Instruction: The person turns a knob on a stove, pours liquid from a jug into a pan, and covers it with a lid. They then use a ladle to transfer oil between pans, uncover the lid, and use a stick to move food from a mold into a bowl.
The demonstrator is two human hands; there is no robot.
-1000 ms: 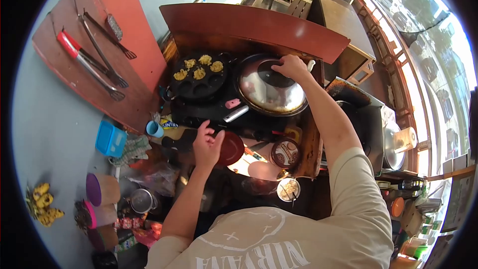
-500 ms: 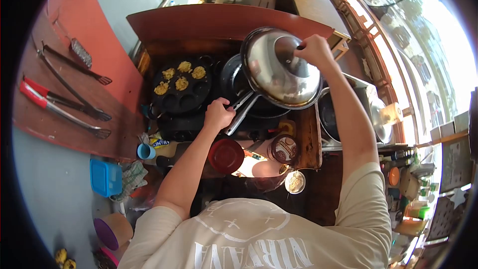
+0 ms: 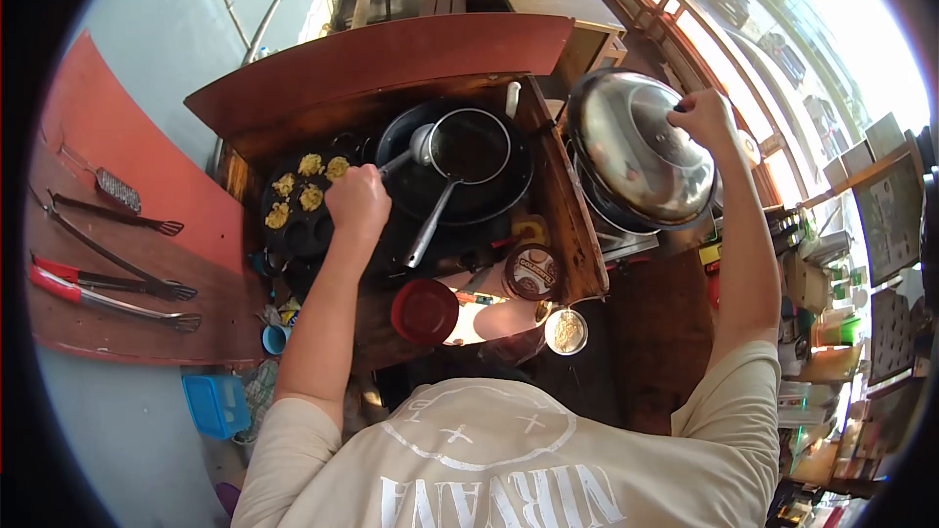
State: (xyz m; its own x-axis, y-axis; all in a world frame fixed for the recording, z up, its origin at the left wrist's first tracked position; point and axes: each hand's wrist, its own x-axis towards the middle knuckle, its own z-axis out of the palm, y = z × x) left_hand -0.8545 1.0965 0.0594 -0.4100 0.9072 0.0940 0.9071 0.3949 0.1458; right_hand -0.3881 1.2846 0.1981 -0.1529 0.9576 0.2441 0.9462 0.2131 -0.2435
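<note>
My right hand [image 3: 706, 119] grips the knob of a large domed metal lid [image 3: 641, 149], which is tilted over a dark pot [image 3: 618, 217] on the right. Closed round a metal ladle [image 3: 423, 145] by its handle is my left hand [image 3: 358, 199]; the ladle's bowl is over a big dark wok [image 3: 391, 132]. Beside that bowl, a round metal-rimmed strainer [image 3: 471, 174] lies across the wok, its long handle toward me. Left of my left hand, a dark moulded pan [image 3: 298, 235] holds several yellow fritters [image 3: 310, 198], partly hidden by the hand.
A red bowl [image 3: 424, 311], a round brown-labelled tub [image 3: 533, 272] and a white cup of pale food [image 3: 565, 331] stand in front. Tongs [image 3: 112, 301] and a grater [image 3: 117, 191] hang on the left panel. A red board [image 3: 381, 54] edges the stove's back.
My right hand has carried the lid rightward from above the wok to above the pot. The wok and strainer are now uncovered. The view has turned to the right.
</note>
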